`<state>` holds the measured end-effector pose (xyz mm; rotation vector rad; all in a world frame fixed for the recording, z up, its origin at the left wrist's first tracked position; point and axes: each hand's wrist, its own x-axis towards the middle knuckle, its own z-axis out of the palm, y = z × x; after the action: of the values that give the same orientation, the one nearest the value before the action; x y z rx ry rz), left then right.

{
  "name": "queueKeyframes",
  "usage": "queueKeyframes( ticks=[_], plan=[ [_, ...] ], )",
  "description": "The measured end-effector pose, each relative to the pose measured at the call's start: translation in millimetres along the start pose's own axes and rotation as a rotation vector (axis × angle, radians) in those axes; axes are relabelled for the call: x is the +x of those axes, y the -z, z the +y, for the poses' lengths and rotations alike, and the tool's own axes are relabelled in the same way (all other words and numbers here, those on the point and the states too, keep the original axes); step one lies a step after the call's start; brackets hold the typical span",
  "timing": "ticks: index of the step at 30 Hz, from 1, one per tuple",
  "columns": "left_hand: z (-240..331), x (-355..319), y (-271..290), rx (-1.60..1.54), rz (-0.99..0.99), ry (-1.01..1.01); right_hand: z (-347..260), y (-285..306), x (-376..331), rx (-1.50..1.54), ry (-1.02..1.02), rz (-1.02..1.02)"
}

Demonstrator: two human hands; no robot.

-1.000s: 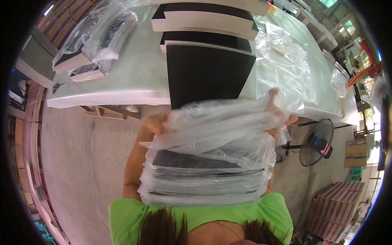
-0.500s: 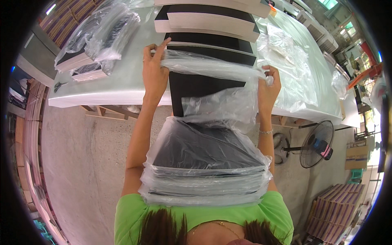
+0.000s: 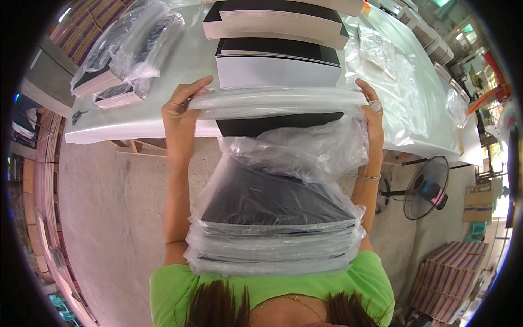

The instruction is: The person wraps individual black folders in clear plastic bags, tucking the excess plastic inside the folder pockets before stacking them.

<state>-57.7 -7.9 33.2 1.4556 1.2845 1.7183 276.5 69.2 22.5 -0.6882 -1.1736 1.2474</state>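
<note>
Stretched between my hands is the gathered band of a clear plastic bag (image 3: 280,101). My left hand (image 3: 182,106) pinches its left end, forefinger sticking out along the edge. At its right end my right hand (image 3: 373,111) is closed on the film. A flat black sheet or board (image 3: 234,127) shows below the band, its right part under crumpled film; how far it sits inside the bag is hidden. Nearer to me, against my chest, rests a pile of black sheets wrapped in clear plastic (image 3: 272,204). Just beyond my hands stands a black-topped stack with pale edges (image 3: 278,71).
More black-topped stacks (image 3: 280,24) stand behind on the pale-covered table (image 3: 185,60). Plastic-wrapped stacks (image 3: 131,54) and scissors (image 3: 79,115) lie at left. Loose clear plastic (image 3: 381,65) covers the right side. A fan (image 3: 427,188) stands on the floor at right.
Both hands have spread apart, drawing the bag's band wider and tauter. The black sheet has come nearer to me, baring the pale front of the stack beyond.
</note>
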Motion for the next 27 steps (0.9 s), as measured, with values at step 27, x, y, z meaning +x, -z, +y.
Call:
queueKeyframes(
  ticks=[27],
  plan=[
    [-195, -125, 29, 0.397, -0.442, 0.710, 114, 188, -118, -0.812, -0.374, 0.526]
  ],
)
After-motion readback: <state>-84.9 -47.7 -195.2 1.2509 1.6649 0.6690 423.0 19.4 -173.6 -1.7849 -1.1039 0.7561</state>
